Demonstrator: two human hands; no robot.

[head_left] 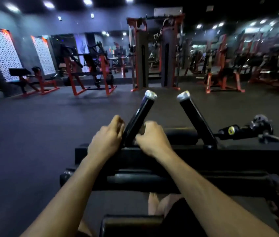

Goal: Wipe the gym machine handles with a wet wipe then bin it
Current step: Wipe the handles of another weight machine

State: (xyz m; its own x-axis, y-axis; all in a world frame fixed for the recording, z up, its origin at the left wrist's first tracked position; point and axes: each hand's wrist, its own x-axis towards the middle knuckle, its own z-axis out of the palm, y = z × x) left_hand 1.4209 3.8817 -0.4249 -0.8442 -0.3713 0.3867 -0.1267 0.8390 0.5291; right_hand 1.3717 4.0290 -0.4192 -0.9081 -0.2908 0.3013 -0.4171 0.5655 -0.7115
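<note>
A: Starting close in: seated behind the pad [131, 224], forearms stretched over the frame [203, 158]. Hands?

B: Left hand [107, 135] curled tight against the outer side of the left handle [142, 113], low down. Right hand [150, 137] curled against its inner side, same height. Grasping rubber or cloth? Cannot tell from here.

A: And the wipe?

B: Not to be made out. Likely folded under the fingers at the base of that handle, but only a guess.

A: So, judged from that, working the first grip, at the bottom end. How to do it well?

B: Wrap the wipe right round, not just across the front. Squeeze lightly, then draw upward in one long pull, twisting a little to catch the back. Steady the bar with the free hand.

A: Stop at the rubber's end?

B: No, go on over the cap [150, 95] as well. Then refold to a clean face.

A: Next out?

B: Right handle [195, 117], just beside and splayed away. Looks untouched, so same stroke there, base to top.

A: Then binning. Anything farther off?

B: Open floor [32, 134], red racks [90, 69] beyond. No bin in sight, so keep hold of the wipe and look round after.
</note>
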